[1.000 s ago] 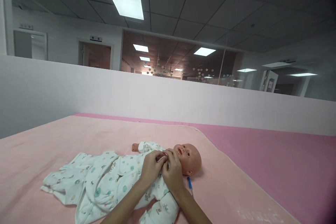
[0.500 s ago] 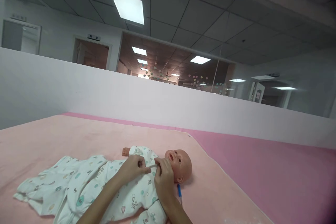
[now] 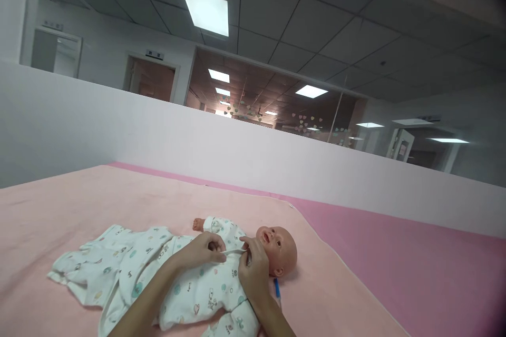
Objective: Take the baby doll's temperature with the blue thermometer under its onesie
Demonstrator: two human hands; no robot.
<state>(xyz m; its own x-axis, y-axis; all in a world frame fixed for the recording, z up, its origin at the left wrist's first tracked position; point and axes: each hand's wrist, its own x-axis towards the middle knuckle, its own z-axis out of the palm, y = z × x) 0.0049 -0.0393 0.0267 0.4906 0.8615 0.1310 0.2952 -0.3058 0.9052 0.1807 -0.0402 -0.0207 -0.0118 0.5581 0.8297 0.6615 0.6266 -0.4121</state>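
A baby doll (image 3: 282,247) lies on its back, its head to the right and its face up. It wears a white printed baby gown (image 3: 209,284), whose long lower part spreads out to the left. My left hand (image 3: 203,249) is closed in a pinch at the chest of the gown. Opposite it, beside the doll's chin, my right hand (image 3: 255,268) pinches too. A thin white strip of the gown's cloth stretches between my fingertips. One doll hand (image 3: 198,224) sticks out of the far sleeve.
A blue pen-like thing (image 3: 276,288) lies by the doll's head, partly hidden. Under the doll is a peach blanket (image 3: 336,295) over a pink mat (image 3: 379,242). Behind stands a low white wall (image 3: 221,147) with glass above it.
The whole view has shifted, so everything sits a little further right. Both hands still pinch at the gown's chest, and slightly more of the white strip shows between them.
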